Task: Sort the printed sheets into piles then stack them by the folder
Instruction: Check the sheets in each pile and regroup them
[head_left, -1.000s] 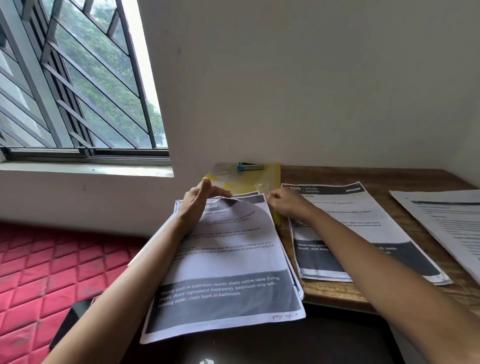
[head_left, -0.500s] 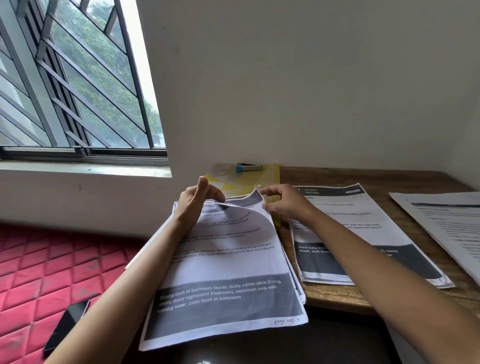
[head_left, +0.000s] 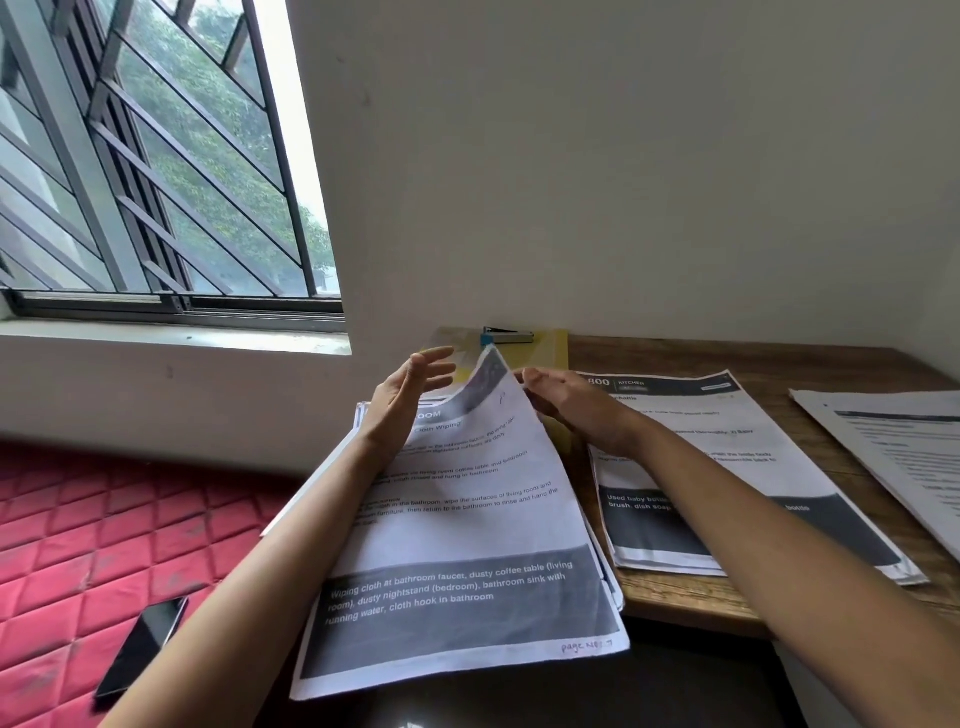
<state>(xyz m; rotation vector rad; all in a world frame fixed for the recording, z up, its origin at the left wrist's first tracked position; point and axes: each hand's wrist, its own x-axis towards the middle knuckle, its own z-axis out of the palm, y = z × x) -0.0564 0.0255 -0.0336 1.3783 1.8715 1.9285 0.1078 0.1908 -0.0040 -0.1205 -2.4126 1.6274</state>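
A dark, glossy phone (head_left: 140, 647) lies on the red quilted mattress (head_left: 78, 545) at the far left. Next comes the left pile (head_left: 317, 478) of white printed sheets, which hangs past the near edge of the wooden tabletop (head_left: 779, 358).

The left hand (head_left: 410, 395) hovers over the pile's far end with its fingers straight and spread, holding nothing. The top sheet (head_left: 467, 519) is thin paper with grey bands. Its far right corner is lifted into a curled peak while its near end rests on the pile. The heading reads "Cloth Wiping". The lower band reads "Wiping cloth at bathroom faucet, dusty coffee table (living room), dusty nightstand (bedroom), bathroom sink with running water, cloth hook in bathroom". Handwriting at the corner says "page No: 7".

The right hand (head_left: 566, 400) pinches the sheet's raised right edge, its fingers curled and partly hidden behind the paper. Behind the hands, a yellow folder (head_left: 556, 353) lies flat against the wall with a blue and grey stapler (head_left: 506, 336) on it.

Just right of the folder sits the middle pile (head_left: 727, 441), headed "800" and "KITCHEN", with "Used baby bottle brush, dish soap" on its dark band. The right pile (head_left: 893, 457) lies at the frame's edge, and its print is too blurred to read.
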